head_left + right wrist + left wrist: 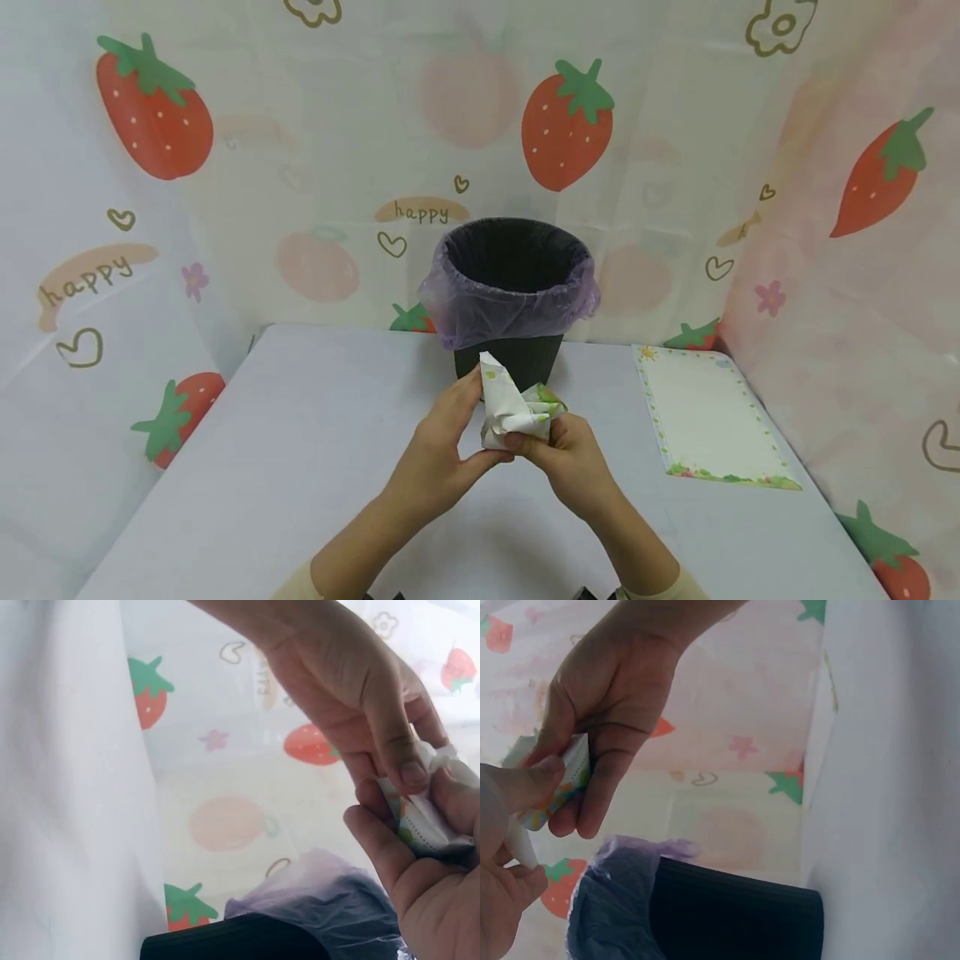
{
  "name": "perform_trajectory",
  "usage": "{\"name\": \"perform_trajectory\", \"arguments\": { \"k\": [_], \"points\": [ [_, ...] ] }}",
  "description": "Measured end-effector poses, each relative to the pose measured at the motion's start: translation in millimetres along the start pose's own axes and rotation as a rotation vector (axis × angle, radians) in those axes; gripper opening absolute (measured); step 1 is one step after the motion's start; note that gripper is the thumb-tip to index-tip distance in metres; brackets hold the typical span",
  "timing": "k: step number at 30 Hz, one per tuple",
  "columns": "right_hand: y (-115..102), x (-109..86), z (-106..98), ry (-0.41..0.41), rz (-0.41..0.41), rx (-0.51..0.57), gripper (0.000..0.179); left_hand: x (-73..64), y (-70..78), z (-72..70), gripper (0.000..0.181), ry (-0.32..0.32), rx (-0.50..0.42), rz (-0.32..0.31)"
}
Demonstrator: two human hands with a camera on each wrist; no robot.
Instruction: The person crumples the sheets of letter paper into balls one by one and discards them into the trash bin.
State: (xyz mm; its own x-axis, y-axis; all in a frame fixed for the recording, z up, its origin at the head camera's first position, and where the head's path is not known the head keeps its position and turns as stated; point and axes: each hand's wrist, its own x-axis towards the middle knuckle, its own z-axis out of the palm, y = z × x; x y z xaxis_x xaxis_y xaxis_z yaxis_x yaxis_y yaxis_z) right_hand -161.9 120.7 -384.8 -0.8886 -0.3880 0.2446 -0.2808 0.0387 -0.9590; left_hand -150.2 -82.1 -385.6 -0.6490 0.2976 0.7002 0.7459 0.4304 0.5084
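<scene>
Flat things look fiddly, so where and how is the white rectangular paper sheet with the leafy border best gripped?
Probably pinch the sheet by its near edge, coming from the person's side: it lies flat, while the pale strawberry-patterned backdrop rises beside its right and far edges.

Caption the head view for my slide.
Left hand and right hand hold crumpled paper in front of a purple-lined black bin; a bordered sheet lies on the table at right.

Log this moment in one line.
left hand: holds crumpled paper; right hand: holds it; bin: upright, beyond hands; sheet: flat on table
</scene>
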Motion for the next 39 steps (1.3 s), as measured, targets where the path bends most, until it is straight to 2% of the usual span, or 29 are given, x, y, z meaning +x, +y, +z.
{"name": "perform_trajectory", "arguments": {
  "k": [6, 13, 18, 22, 26, 29, 33, 35, 37, 39],
  "points": [
    [3.0, 0.0, -2.6, -0.069, 0.005, 0.092, 0.034, -3.1, 2.6, 5.3, 0.064, 0.001, -0.093, 0.050],
    [7.5, 1.1, -5.5, -0.108, 0.036, 0.127, 0.028, -5.5, 2.2, 6.2, 0.059, 0.064, -0.073, 0.126],
    [5.7, 0.1, -6.6, -0.132, 0.030, 0.094, 0.026, -5.5, 2.0, 7.7, 0.050, 0.127, -0.067, 0.197],
    [-3.5, -2.8, -4.9, -0.112, 0.035, -0.047, 0.029, -4.6, 0.6, 7.4, 0.042, 0.168, -0.040, 0.211],
    [-15.3, -6.4, -4.4, -0.058, -0.001, -0.329, 0.032, -3.8, -1.8, 5.6, 0.037, 0.189, -0.004, 0.204],
    [-20.7, -7.2, -6.9, 0.045, -0.097, -0.487, 0.045, -3.0, -3.8, 4.2, 0.035, 0.202, -0.016, 0.171],
    [-21.7, -5.2, -10.8, 0.183, -0.389, -0.510, 0.071, -2.2, -6.3, 3.7, 0.033, 0.208, -0.130, 0.067],
    [-21.3, -3.6, -11.0, 0.218, -0.557, -0.494, 0.072, -2.2, -7.3, 4.0, 0.031, 0.205, -0.207, -0.004],
    [-20.1, -2.1, -9.9, 0.241, -0.696, -0.492, 0.063, -2.5, -8.1, 4.5, 0.028, 0.202, -0.271, -0.068],
    [-18.8, -0.5, -7.9, 0.257, -0.779, -0.496, 0.055, -2.7, -8.3, 4.9, 0.027, 0.197, -0.325, -0.128]
  ]
}}
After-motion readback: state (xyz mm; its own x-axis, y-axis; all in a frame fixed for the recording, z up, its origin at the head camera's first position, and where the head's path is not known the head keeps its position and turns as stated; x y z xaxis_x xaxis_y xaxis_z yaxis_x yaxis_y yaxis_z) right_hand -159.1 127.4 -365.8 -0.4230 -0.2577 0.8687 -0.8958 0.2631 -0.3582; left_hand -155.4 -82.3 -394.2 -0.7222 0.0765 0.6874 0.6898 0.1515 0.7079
